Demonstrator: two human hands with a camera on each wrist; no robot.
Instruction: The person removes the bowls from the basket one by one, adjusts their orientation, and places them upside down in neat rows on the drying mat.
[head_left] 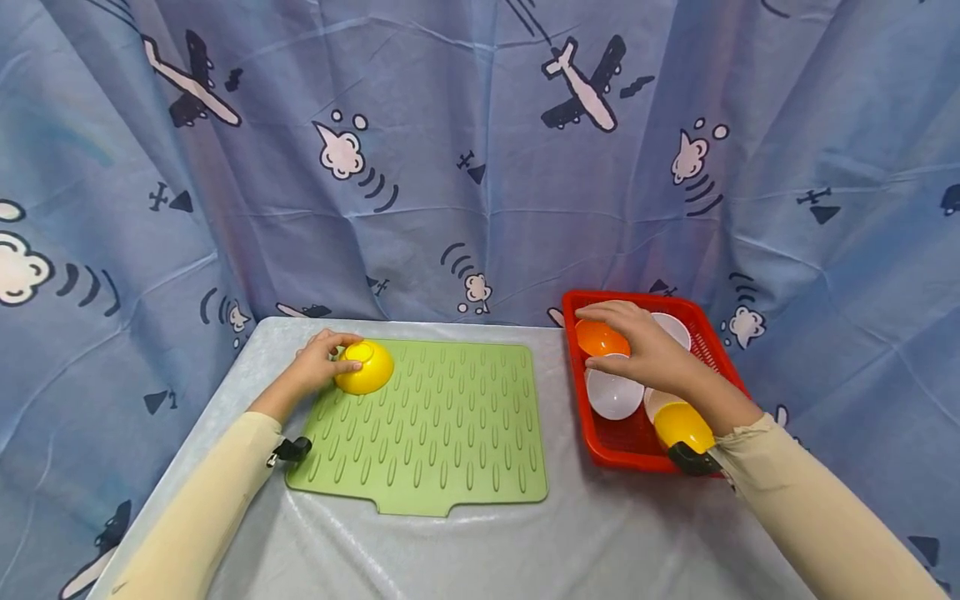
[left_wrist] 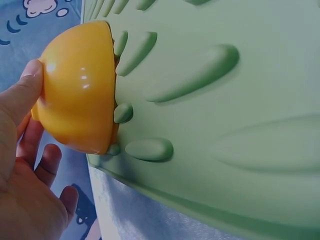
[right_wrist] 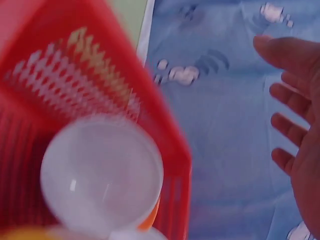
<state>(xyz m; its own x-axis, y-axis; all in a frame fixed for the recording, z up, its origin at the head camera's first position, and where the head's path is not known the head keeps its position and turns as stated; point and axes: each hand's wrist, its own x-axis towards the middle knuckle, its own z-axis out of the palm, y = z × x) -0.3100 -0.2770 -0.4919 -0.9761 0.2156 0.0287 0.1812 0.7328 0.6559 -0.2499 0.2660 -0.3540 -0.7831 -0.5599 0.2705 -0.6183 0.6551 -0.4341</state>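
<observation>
At the back left corner of the green ridged mat (head_left: 420,450), a yellow bowl (head_left: 372,372) sits upside down. My left hand (head_left: 318,362) pinches this bowl by its raised base, with the thumb (left_wrist: 31,80) on one side and fingers on the other. Over the red basket (head_left: 588,417), my right hand (head_left: 651,350) is held up with thumb and fingers spread, nothing between them. Below it lie an orange bowl (head_left: 600,340), a white bowl (head_left: 615,394) and a second yellow bowl (head_left: 686,427), partly covered by the wrist.
Another white bowl (head_left: 672,329) stands at the basket's back, and a pale bowl (head_left: 657,402) lies partly under the front yellow one. Mat and basket rest on a table with a whitish cover (head_left: 510,550). A blue patterned curtain (head_left: 420,167) hangs behind.
</observation>
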